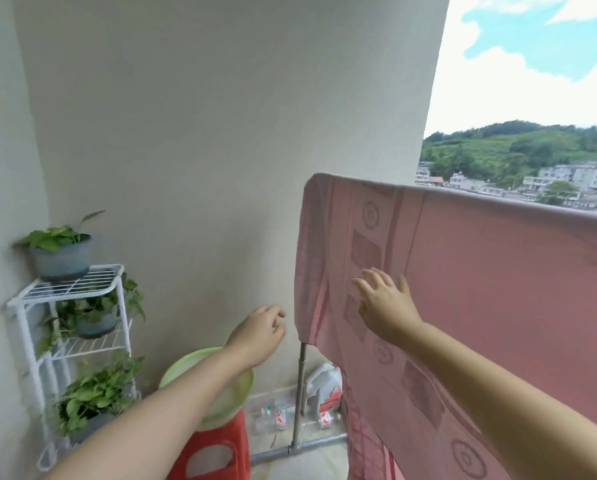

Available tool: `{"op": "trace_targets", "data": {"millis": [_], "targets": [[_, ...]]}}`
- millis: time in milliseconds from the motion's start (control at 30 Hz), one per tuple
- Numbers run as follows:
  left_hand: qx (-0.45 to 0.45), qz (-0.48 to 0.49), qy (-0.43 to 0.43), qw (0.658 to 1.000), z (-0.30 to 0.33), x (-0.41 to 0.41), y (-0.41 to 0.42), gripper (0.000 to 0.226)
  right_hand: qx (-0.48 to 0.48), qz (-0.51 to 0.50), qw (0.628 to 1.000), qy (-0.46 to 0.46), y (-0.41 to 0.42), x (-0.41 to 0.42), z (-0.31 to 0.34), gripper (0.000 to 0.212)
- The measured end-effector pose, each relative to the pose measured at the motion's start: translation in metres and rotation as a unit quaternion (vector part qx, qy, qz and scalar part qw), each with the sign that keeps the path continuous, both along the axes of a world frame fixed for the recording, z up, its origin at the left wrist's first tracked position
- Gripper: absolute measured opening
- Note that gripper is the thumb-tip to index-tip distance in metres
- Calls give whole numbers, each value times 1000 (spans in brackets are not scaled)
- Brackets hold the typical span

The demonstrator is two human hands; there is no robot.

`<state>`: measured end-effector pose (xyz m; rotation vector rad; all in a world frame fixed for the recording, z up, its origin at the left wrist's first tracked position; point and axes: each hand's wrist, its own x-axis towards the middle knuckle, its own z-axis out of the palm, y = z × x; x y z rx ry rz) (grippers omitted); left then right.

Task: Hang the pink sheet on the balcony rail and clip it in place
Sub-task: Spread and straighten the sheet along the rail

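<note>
Your right hand [387,308] lay flat against the pink sheet [480,289], fingers [376,277] spread wide and pressed on the patterned border near the cloth's left edge, holding nothing. Your left hand [260,332] hung in the air just left of that edge, apart from the fabric, its fingers loosely curled with the tips drawn near the thumb; whether anything small sat between them could not be told.

The sheet was draped over the balcony rail [519,197], its top fold running from the left corner away to the right, the near panel falling straight down past the lower edge of the view. The rail itself was covered by the cloth along the whole stretch in view. Below the sheet's left hem a grey metal post [299,393] stood upright, joined at its foot to a grey bar [311,446] along the floor.

Under your left forearm a pale green basin [186,365] rested on a red plastic stool [210,455]. Behind the post, a white jug [325,379] and some clear bottles [273,415] lay by the wall. At far left a white wire shelf [72,282] carried potted plants [59,251] on three levels. Beyond the rail lay green hills [519,147], pale buildings [567,181] and a cloudy blue sky.
</note>
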<state>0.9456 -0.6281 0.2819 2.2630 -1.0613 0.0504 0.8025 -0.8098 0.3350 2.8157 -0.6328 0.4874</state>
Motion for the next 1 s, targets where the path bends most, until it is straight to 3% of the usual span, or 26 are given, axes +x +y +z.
{"op": "trace_targets", "data": {"millis": [167,367,567,667,833,900,1000], "targets": [[-29,-61,39,997,25,95,-105,29,-37,-13,998,-47,-66,80,43,46],[-74,-107,74,989,50,205,-208,40,-160,7,982,-102,-130,191,101,44],[-108,-132,43,984,89,300,-294,49,-109,-140,982,-63,-180,275,151,47],[-134,-143,56,979,103,345,-338,54,-135,-228,964,-8,-194,297,152,51],[-257,-157,199,933,130,416,-400,65,-234,-288,928,-44,-206,306,134,49],[-258,-173,259,915,143,441,-417,65,-242,-309,917,-78,-208,312,129,46],[-200,-298,349,865,155,473,-426,43,-217,-357,905,-85,-208,326,129,48]]}}
